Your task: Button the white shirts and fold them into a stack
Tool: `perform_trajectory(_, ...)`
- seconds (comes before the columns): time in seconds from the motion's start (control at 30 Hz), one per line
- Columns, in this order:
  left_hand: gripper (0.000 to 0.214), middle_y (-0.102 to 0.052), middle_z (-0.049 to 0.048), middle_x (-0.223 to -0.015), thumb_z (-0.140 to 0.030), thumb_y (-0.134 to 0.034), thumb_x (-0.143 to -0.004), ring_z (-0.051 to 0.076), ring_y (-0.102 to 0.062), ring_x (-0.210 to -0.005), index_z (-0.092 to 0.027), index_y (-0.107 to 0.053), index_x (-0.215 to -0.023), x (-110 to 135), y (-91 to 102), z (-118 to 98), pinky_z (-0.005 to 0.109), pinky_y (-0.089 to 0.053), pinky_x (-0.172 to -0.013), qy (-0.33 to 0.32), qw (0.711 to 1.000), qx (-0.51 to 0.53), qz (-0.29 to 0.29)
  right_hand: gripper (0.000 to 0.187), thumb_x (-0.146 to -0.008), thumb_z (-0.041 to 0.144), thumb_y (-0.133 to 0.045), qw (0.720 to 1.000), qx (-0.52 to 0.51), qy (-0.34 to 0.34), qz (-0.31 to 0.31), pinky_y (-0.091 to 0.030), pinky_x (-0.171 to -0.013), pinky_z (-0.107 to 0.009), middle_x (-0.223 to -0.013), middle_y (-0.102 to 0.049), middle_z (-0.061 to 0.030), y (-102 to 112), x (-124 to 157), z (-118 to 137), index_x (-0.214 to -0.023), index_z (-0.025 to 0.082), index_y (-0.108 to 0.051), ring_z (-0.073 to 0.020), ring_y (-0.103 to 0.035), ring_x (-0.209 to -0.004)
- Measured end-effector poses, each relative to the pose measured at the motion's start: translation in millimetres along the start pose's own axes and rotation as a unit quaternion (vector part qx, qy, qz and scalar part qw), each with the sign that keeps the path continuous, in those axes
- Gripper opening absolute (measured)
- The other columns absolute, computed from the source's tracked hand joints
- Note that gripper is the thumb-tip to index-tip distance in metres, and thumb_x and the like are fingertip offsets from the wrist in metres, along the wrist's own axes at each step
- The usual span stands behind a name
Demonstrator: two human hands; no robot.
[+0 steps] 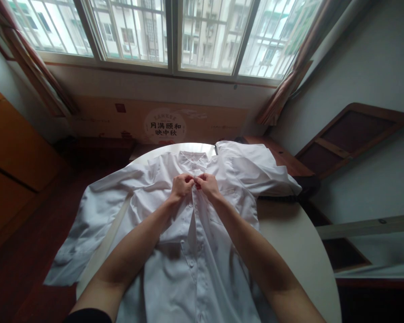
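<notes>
White shirt point(177, 229) in the pinch of left hand point(182, 185) and right hand point(207, 185), exact hold hidden, lower end cut off.

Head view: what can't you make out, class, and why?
In the head view:
Exactly what the left hand and right hand pinch: hidden within their grip.
Lower hem of the white shirt: cut off by the bottom edge.
Fine lettering on the banner: too small.
</notes>
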State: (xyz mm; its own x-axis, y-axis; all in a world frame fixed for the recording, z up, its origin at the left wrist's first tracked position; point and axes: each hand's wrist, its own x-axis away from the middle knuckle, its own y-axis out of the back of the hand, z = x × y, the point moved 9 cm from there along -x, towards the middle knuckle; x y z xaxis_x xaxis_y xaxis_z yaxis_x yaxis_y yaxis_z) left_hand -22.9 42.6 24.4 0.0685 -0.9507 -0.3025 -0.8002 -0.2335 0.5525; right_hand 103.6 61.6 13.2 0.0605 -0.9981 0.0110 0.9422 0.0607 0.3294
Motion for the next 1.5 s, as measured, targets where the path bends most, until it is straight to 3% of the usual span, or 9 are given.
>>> perform_trajectory(0.13,0.019,-0.074,0.0039,-0.086,-0.028,-0.057,-0.082,0.016,-0.065,-0.078,-0.021,-0.074,-0.086,-2,-3.0,12,0.024,-0.047,-0.074,0.023,0.999,-0.024,0.028,0.012,-0.080,0.015,-0.056,0.986,-0.106,-0.100,0.077,-0.048,-0.058,-0.022,-0.059,-0.062,-0.0006,-11,-10,-17,-0.069,0.014,-0.059,-0.0101,-0.058,-0.054)
perform_trajectory(0.27,0.028,-0.072,0.0090,-0.094,-0.031,-0.048,-0.088,0.021,-0.063,-0.092,-0.020,-0.073,-0.094,0,3.1,16,0.030,-0.045,-0.084,0.018,0.989,-0.147,-0.001,0.012,-0.083,0.016,-0.054,0.998,0.065,0.020,-0.002,-0.051,-0.075,-0.028,-0.085,-0.070,-0.0062,10,-3,-3,-0.089,0.014,-0.064,-0.0156,-0.066,-0.077)
perform_trajectory(0.5,0.039,-0.052,0.0046,-0.137,-0.027,-0.042,-0.089,0.027,-0.038,-0.132,-0.029,-0.060,-0.124,6,-15.3,14,0.050,-0.020,-0.110,-0.062,0.966,-0.237,0.079,0.053,-0.093,0.043,-0.042,0.876,0.428,0.190,0.119,-0.018,-0.113,-0.045,-0.148,-0.036,-0.0124,-1,68,-12,-0.140,0.018,-0.041,-0.0254,-0.026,-0.140)
perform_trajectory(0.77,0.048,-0.034,0.0118,-0.149,-0.035,-0.043,-0.088,0.039,-0.011,-0.141,-0.022,-0.051,-0.133,-7,-11.4,13,0.067,0.003,-0.106,0.006,0.942,-0.329,0.063,0.048,-0.097,0.033,-0.034,0.862,0.474,0.177,0.038,-0.020,-0.112,-0.038,-0.146,-0.039,-0.0151,20,67,-11,-0.137,0.009,-0.044,-0.0241,-0.031,-0.137)
perform_trajectory(0.93,0.037,-0.048,0.0133,-0.137,-0.024,-0.042,-0.089,0.032,-0.030,-0.133,-0.020,-0.056,-0.123,-4,11.9,-26,0.052,-0.020,-0.108,-0.057,0.931,-0.360,-0.006,0.034,-0.092,0.025,-0.045,0.868,0.443,0.224,-0.002,-0.037,-0.097,-0.034,-0.120,-0.059,-0.0123,26,105,20,-0.123,0.016,-0.056,-0.0235,-0.052,-0.111)
perform_trajectory(1.03,0.029,-0.062,0.0155,-0.113,-0.027,-0.041,-0.090,0.030,-0.053,-0.109,-0.018,-0.062,-0.107,15,26.0,-38,0.042,-0.038,-0.091,-0.043,0.938,-0.342,0.012,0.025,-0.091,0.034,-0.050,0.876,0.416,0.241,0.045,-0.042,-0.084,-0.030,-0.101,-0.064,-0.0085,12,135,28,-0.107,0.019,-0.061,-0.0211,-0.058,-0.093)
perform_trajectory(1.2,0.029,-0.066,0.0069,-0.076,-0.043,-0.045,-0.087,0.023,-0.061,-0.073,-0.021,-0.062,-0.081,85,28.9,-39,0.030,-0.039,-0.066,-0.022,0.944,-0.291,0.155,0.025,-0.091,0.038,-0.048,0.883,0.435,0.164,0.061,-0.044,-0.070,-0.029,-0.093,-0.068,-0.0091,-4,135,20,-0.099,0.017,-0.060,-0.0212,-0.064,-0.082)
perform_trajectory(1.33,0.031,-0.065,0.0062,-0.080,-0.051,-0.048,-0.083,0.023,-0.060,-0.076,-0.022,-0.058,-0.079,136,29.4,-39,0.030,-0.039,-0.065,-0.047,0.936,-0.288,0.196,0.032,-0.086,0.042,-0.052,0.863,0.484,0.133,0.060,-0.045,-0.067,-0.030,-0.093,-0.069,-0.0144,-15,121,19,-0.098,0.014,-0.061,-0.0245,-0.066,-0.081)
perform_trajectory(1.5,0.018,-0.064,0.0092,-0.086,-0.033,-0.046,-0.086,0.024,-0.058,-0.082,-0.021,-0.058,-0.083,153,24.6,-47,0.033,-0.039,-0.074,-0.104,0.914,-0.342,0.189,0.018,-0.080,0.019,-0.052,0.847,0.504,0.150,0.072,-0.044,-0.061,-0.029,-0.088,-0.069,-0.0172,-25,117,25,-0.091,0.011,-0.064,-0.0249,-0.067,-0.078)
